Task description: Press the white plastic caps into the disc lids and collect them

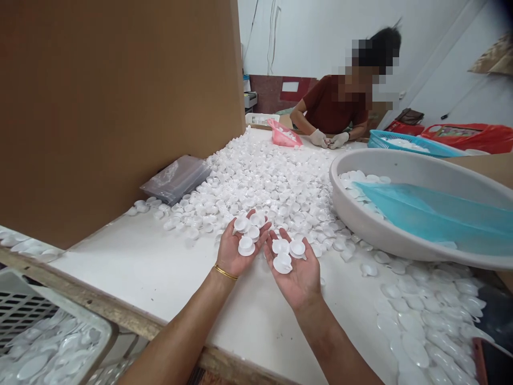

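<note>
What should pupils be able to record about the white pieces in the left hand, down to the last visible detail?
At least four white pieces show: small, round, glossy, probably plastic. Each has a shallow hollow; the nearest seems to have a second, wider rim below the first. Hollows up, they lie clustered on the open, upturned left hand, some overlapping in view. Their undersides are hidden.

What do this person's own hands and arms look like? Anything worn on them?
The left hand and right hand are ungloved, with no sleeves visible on the forearms. A thin gold-coloured bangle circles the left wrist; the right looks unadorned.
</note>
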`<state>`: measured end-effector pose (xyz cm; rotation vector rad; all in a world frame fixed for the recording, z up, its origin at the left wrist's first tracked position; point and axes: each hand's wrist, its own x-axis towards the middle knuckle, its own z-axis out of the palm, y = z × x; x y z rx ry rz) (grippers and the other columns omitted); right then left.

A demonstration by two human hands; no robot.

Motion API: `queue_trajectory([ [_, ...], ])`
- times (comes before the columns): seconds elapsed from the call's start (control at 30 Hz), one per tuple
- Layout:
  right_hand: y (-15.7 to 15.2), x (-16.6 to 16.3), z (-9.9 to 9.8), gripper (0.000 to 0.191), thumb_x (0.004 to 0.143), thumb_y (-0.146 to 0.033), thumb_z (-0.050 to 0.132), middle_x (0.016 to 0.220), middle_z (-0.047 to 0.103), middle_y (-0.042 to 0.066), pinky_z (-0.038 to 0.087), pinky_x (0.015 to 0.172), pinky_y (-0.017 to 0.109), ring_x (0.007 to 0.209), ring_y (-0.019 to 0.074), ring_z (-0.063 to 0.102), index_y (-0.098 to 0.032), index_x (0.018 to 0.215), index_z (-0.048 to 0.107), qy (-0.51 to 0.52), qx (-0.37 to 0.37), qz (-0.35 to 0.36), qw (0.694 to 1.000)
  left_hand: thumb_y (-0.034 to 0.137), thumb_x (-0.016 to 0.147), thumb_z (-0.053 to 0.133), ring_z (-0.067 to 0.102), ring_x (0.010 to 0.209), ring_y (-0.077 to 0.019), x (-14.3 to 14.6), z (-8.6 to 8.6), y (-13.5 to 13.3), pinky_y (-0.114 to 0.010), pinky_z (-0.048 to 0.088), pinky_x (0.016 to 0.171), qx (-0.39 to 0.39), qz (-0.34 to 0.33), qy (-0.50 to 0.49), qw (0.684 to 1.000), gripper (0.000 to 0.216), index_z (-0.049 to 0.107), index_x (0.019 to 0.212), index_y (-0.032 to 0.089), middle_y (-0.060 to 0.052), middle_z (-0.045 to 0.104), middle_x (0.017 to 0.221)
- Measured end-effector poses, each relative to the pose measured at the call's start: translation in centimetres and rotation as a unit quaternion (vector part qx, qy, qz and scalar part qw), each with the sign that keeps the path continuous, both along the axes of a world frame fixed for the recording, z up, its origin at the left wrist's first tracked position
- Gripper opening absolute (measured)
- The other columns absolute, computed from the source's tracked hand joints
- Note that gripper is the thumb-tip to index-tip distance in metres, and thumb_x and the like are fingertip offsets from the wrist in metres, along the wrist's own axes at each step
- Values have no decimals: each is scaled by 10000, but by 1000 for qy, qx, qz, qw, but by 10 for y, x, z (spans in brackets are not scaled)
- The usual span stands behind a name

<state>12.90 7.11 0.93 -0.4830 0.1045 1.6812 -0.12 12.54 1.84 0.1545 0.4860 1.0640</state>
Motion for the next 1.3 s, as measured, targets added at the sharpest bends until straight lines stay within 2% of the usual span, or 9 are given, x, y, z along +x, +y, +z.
queue_trajectory([
  [0.13,-1,1,2,457,825,-466,484,1227,565,109,463,926,444,1148,224,523,-170,1169,528,-6,10,5,1000,367,838,452,544,1121,-264,-2,-1,0,-356,488,865,33,-13,4,999,443,477,1263,244,-109,586,1184],
  [0.23,-1,2,4,468,825,-489,473,1233,562,104,455,939,420,1144,223,526,-170,1160,539,-2,14,1,1000,354,828,458,560,1095,-272,-3,0,0,-370,501,834,43,-19,15,999,454,473,1270,252,-100,588,1186],
  [0.43,-1,2,5,510,816,-523,468,1253,546,96,430,965,413,1142,232,527,-165,1172,544,6,27,3,1000,318,809,463,569,1074,-271,-3,4,1,-374,514,797,43,0,44,998,471,472,1275,252,-102,572,1211],
  [0.6,-2,1,5,524,816,-524,473,1282,523,84,411,981,405,1175,226,497,-180,1208,529,0,32,1,999,335,815,467,569,1077,-259,-10,2,3,-341,517,776,45,12,31,998,448,487,1255,254,-103,570,1213],
  [0.8,-3,-1,5,482,807,-496,504,1245,548,82,423,963,412,1164,222,503,-190,1176,553,-20,33,11,999,329,815,470,631,921,-214,-18,3,5,-300,523,703,52,29,33,998,414,517,1218,248,-94,595,1160],
  [0.97,-4,-2,5,431,810,-428,534,1247,544,80,420,966,396,1177,214,490,-187,1166,557,-30,52,26,998,313,815,469,639,870,-195,-20,7,1,-281,517,675,50,-5,32,998,415,512,1223,249,-98,584,1171],
  [1.07,-5,-2,8,425,815,-410,517,1273,525,82,417,963,428,1186,234,478,-186,1174,551,-38,74,32,996,326,822,459,638,852,-191,-23,13,-8,-271,515,651,51,-5,38,998,402,520,1212,251,-102,587,1161],
  [1.2,-9,-3,13,416,793,-335,508,1291,508,96,462,895,418,1165,256,491,-176,1174,552,-50,106,52,992,329,831,426,627,775,-174,-51,27,-31,-241,503,562,48,44,98,993,381,539,1178,217,-117,599,1129],
  [1.3,-13,-5,16,432,745,-240,511,1283,513,105,507,744,293,1112,235,521,-161,1168,559,-60,121,71,988,330,841,358,605,733,-169,-107,36,-54,-233,494,502,45,139,209,967,383,550,1145,200,-101,622,1099],
])
